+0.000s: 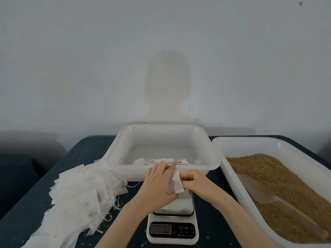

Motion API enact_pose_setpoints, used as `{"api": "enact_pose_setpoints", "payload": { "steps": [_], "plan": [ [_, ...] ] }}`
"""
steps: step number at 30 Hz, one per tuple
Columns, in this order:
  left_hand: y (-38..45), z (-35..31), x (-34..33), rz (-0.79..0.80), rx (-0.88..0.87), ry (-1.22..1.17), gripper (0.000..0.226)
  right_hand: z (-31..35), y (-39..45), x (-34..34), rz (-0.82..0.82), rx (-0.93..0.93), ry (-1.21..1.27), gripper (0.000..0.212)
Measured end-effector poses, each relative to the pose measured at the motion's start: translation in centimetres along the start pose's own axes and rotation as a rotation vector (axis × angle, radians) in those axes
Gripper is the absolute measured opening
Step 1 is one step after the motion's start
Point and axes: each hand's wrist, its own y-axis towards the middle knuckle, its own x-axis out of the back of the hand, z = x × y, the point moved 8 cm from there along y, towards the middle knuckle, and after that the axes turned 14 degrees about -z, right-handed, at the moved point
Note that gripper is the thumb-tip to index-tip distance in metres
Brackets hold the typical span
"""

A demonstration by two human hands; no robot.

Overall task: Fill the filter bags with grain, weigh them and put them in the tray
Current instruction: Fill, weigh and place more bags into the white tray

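A white filter bag (176,183) is held up between both hands, just above the white kitchen scale (172,228). My left hand (157,181) holds the bag from its left side, and the fingers of my right hand (195,183) pinch its right edge. Behind the hands stands a white tray (125,158) with a few bags (155,161) lying at its front. A second white tray (231,176) at the right holds brown grain (279,187) and a translucent scoop (259,191).
A long heap of flat white filter bags (75,194) with strings lies on the dark blue table (35,212) at the left. Loose grains are scattered on the cloth near the scale. A grey wall rises right behind the trays.
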Motion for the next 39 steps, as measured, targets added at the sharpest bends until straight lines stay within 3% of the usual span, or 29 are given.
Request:
{"api": "enact_pose_setpoints", "payload": {
  "steps": [6, 11, 13, 19, 25, 29, 31, 36, 39],
  "plan": [
    [0.1, -0.4, -0.3, 0.055, 0.013, -0.082, 0.085, 0.4, 0.1, 0.7, -0.076, 0.066, -0.114, 0.016],
    [0.2, -0.6, 0.0, 0.055, 0.046, -0.158, 0.078, 0.8, 0.2, 2.2, -0.242, 0.125, -0.511, 0.043],
    [0.3, -0.6, 0.2, 0.029, 0.033, -0.143, 0.078, 0.9, 0.3, 2.3, -0.256, 0.143, -0.597, 0.037],
    [0.0, -0.6, -0.8, 0.090, 0.017, -0.095, 0.085, 0.6, 0.3, 2.8, -0.211, 0.127, -0.516, 0.031],
    [0.9, -0.4, -0.2, 0.061, 0.148, -0.193, 0.040, 0.4, -0.3, 4.2, -0.202, 0.134, -0.564, 0.016],
    [1.5, -1.5, -0.3, 0.060, 0.148, -0.238, 0.046, 0.0, -0.5, 5.1, -0.178, 0.109, -0.508, 0.016],
    [1.6, -2.1, -0.9, 0.086, 0.151, -0.249, 0.051, -0.2, -0.7, 5.5, -0.168, 0.096, -0.462, 0.029],
    [1.9, -2.8, -1.9, 0.164, 0.145, -0.237, 0.027, -0.8, -0.9, 6.9, -0.171, 0.103, -0.523, 0.030],
    [2.1, -3.6, -2.3, 0.198, 0.155, -0.269, 0.026, -1.0, -1.1, 7.6, -0.132, 0.084, -0.422, 0.033]
  ]
}}
